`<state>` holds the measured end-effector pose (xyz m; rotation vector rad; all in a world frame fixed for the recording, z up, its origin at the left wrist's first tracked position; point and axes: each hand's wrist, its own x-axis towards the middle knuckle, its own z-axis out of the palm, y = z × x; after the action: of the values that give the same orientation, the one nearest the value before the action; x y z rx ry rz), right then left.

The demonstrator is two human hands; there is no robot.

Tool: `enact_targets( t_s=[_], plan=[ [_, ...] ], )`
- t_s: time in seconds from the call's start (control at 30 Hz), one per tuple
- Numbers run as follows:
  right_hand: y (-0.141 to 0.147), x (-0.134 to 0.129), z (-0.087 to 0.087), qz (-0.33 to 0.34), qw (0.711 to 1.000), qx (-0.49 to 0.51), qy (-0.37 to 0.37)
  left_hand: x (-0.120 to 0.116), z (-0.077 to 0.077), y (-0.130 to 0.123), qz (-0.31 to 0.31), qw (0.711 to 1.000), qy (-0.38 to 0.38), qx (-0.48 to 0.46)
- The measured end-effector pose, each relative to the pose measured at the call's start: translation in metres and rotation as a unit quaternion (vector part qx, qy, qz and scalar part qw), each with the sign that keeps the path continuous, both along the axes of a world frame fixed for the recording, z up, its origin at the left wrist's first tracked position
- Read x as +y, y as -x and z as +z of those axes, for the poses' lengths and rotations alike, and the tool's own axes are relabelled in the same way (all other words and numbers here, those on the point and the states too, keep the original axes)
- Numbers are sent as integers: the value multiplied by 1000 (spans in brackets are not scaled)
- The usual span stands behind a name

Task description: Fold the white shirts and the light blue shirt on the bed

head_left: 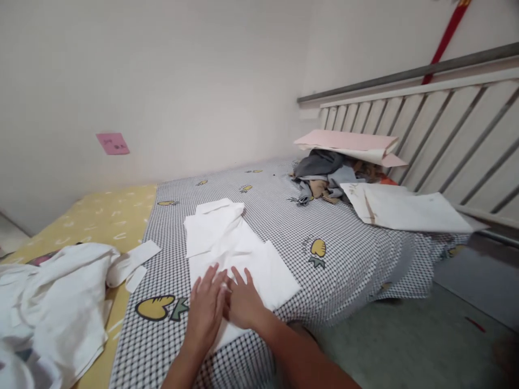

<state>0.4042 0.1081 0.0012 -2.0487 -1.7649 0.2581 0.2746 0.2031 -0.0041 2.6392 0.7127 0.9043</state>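
Note:
A white cloth garment [243, 248] lies spread on a checkered bed sheet [284, 216], with folds and creases across its upper part. On its near part rests my left hand [206, 308], palm down with the fingers stretched out. My right hand [244, 299] lies close beside it, also palm down, its fingers apart and touching the cloth. The two hands meet near the thumbs and cover a portion of the garment. Neither hand grips anything that I can see.
Crumpled white clothes [68, 302] lie at left on a yellow patterned sheet [113, 216]. At the far right are grey and brown clothes [320, 167], pink boards [348, 139] and a white sheet-like piece [409, 208], beside a slatted bed rail [425, 129]. Floor [385, 335] shows at lower right.

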Motion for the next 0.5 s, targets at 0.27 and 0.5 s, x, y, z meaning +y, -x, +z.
enact_targets(
  t_s=[0.27, 0.5],
  plan=[
    [-32, -69, -16, -117, 982, 52, -136, 4, -48, -10, 66, 989, -34, 127],
    [-102, -54, -27, -153, 985, -83, -3, -4, -38, -14, 103, 979, -59, 166]
  ],
)
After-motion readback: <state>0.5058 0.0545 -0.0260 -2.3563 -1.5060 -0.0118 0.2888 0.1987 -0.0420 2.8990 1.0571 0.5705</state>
